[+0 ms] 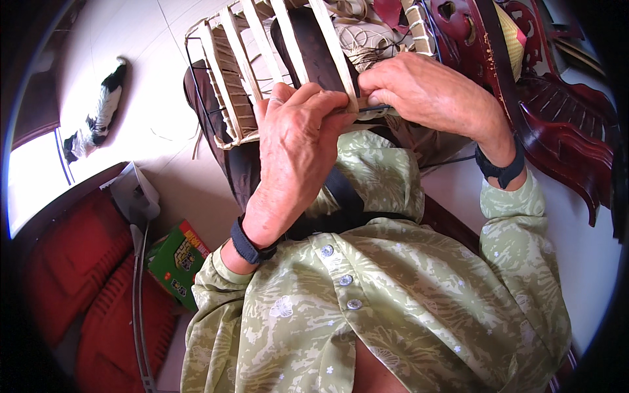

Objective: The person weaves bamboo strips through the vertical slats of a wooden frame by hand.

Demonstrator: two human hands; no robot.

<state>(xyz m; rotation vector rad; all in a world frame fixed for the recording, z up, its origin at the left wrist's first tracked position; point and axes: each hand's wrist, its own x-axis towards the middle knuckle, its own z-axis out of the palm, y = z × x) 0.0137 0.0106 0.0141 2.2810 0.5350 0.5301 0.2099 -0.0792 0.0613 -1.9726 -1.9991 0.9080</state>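
A half-woven basket (208, 75) with a thin black wire frame lies across my lap, pale flat strips wound along its edges and stretched over it as slats. My left hand (293, 141) is closed over the near rim, its fingertips pressing the lower end of a pale strip (333, 52). Close beside it, my right hand (439, 98) pinches at the same rim, by the bare black wire (375, 109). Its fingers hide most of what they hold. A bundle of pale strip or cord (367, 40) shows beyond the slats.
Carved dark red wooden furniture (557, 124) stands close at the right. A black-and-white cat (101, 111) is on the pale tiled floor at the left. Nearer are a green box (175, 265), a whitish plastic container (136, 190) and red slatted furniture (78, 262).
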